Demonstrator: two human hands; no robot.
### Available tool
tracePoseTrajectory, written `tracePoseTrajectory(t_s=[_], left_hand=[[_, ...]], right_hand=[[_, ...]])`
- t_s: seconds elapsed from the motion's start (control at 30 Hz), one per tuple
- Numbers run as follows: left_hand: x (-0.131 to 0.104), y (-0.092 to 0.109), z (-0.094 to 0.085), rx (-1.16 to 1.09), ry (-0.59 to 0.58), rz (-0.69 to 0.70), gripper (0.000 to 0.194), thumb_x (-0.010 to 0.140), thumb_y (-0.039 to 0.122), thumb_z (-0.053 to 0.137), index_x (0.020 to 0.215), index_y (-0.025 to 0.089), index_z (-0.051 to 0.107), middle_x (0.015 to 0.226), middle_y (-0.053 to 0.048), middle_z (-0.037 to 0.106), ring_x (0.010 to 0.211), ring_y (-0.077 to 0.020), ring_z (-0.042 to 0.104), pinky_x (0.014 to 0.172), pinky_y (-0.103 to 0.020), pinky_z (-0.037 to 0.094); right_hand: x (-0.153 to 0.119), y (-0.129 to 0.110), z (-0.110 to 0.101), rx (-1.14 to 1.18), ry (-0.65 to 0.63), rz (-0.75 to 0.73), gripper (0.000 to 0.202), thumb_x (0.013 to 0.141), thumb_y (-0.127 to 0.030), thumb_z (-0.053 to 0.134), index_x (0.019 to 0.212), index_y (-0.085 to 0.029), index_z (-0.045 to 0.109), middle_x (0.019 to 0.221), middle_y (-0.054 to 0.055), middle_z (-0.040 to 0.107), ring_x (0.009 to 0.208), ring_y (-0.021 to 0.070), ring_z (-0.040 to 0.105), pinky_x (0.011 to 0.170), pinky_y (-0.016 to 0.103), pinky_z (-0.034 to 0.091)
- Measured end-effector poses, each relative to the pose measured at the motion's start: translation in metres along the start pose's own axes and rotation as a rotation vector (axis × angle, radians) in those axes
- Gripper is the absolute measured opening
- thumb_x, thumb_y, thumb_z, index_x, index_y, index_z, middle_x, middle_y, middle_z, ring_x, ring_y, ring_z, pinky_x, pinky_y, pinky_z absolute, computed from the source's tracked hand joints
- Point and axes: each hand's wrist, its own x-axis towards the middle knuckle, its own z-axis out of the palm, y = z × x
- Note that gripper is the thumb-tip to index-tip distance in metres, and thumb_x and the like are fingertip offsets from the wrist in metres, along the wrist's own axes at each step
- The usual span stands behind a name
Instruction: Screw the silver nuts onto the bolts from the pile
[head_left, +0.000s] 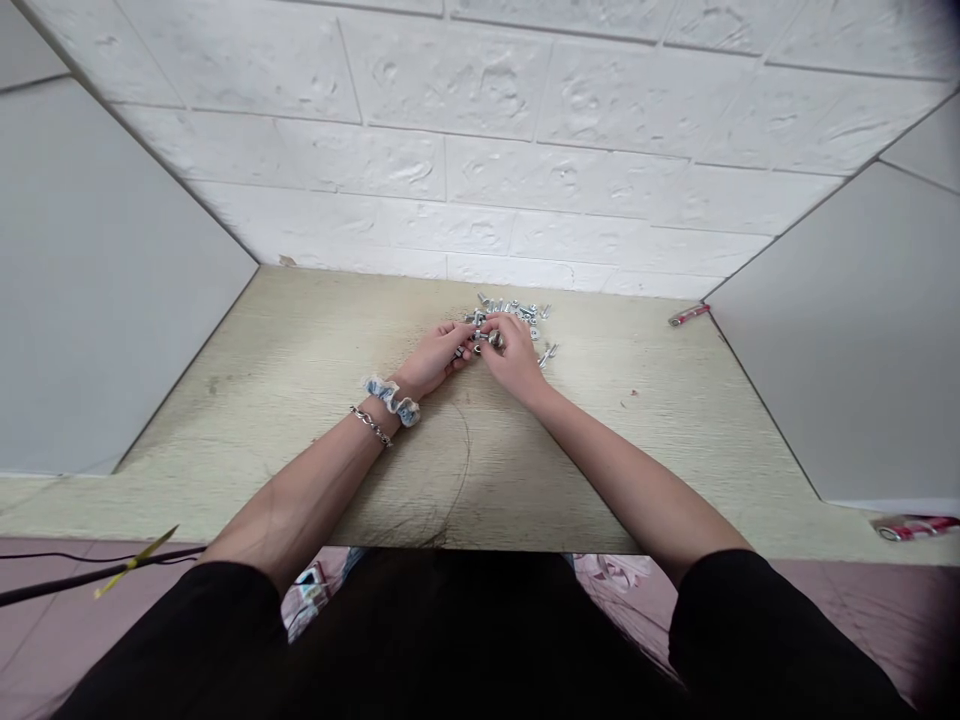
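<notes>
My left hand (439, 358) and my right hand (516, 358) meet just above the tabletop, near its back. Between their fingertips is a small silver bolt (484, 337), pinched from both sides; whether a nut or washer sits on it is too small to tell. Other metal pieces show beside and under the left fingers. Right behind my hands lies a loose pile of silver bolts, nuts and washers (529, 313). Two or so stray bolts (550, 354) rest just right of my right hand.
The pale wooden table (300, 330) ends at a white brick-patterned wall (480, 160). Grey panels (112, 260) stand at both sides. A red object (688, 316) lies at the back right corner, another red object (915, 528) at the front right edge. A black cable (97, 580) hangs at left.
</notes>
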Motion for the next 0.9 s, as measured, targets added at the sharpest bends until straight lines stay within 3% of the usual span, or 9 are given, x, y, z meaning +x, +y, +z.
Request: tracePoseTrajectory(t_s=[0.23, 0.4, 0.7, 0.9], left_hand=[[0.0007, -0.0014, -0.0008, -0.006, -0.004, -0.007, 0.016, 0.078, 0.025, 0.064, 0.070, 0.012, 0.057, 0.055, 0.005, 0.049, 0.045, -0.0018, 0.041, 0.041, -0.015, 0.026], [0.0008, -0.0030, -0.0021, 0.008, -0.020, 0.012, 0.019, 0.077, 0.026, 0.065, 0.067, 0.013, 0.056, 0.054, 0.004, 0.049, 0.046, -0.0023, 0.041, 0.042, -0.015, 0.027], [0.0001, -0.0021, -0.0018, 0.037, -0.029, 0.005, 0.019, 0.082, 0.025, 0.060, 0.068, 0.012, 0.055, 0.055, 0.003, 0.049, 0.046, -0.0023, 0.043, 0.042, -0.015, 0.027], [0.0009, -0.0027, -0.0018, 0.027, -0.049, 0.004, 0.018, 0.080, 0.025, 0.061, 0.069, 0.012, 0.056, 0.055, 0.004, 0.049, 0.046, -0.0019, 0.042, 0.041, -0.014, 0.026]], right_hand=[[-0.0002, -0.0024, -0.0003, 0.013, -0.022, 0.019, 0.016, 0.070, -0.014, 0.046, 0.083, -0.023, 0.051, 0.101, 0.006, 0.061, 0.107, 0.0236, 0.051, 0.102, 0.044, 0.033], [-0.0016, -0.0015, 0.0016, -0.016, -0.033, 0.033, 0.008, 0.079, -0.028, 0.050, 0.083, -0.023, 0.054, 0.104, 0.007, 0.059, 0.108, 0.0240, 0.049, 0.102, 0.045, 0.033], [-0.0027, 0.0019, 0.0027, -0.075, -0.058, -0.001, 0.031, 0.093, -0.037, 0.035, 0.074, -0.021, 0.054, 0.105, 0.008, 0.058, 0.109, 0.0226, 0.049, 0.101, 0.045, 0.035], [-0.0018, 0.0007, 0.0037, -0.049, -0.036, 0.004, 0.008, 0.084, -0.026, 0.045, 0.080, -0.023, 0.051, 0.106, 0.007, 0.058, 0.108, 0.0227, 0.049, 0.101, 0.045, 0.035]])
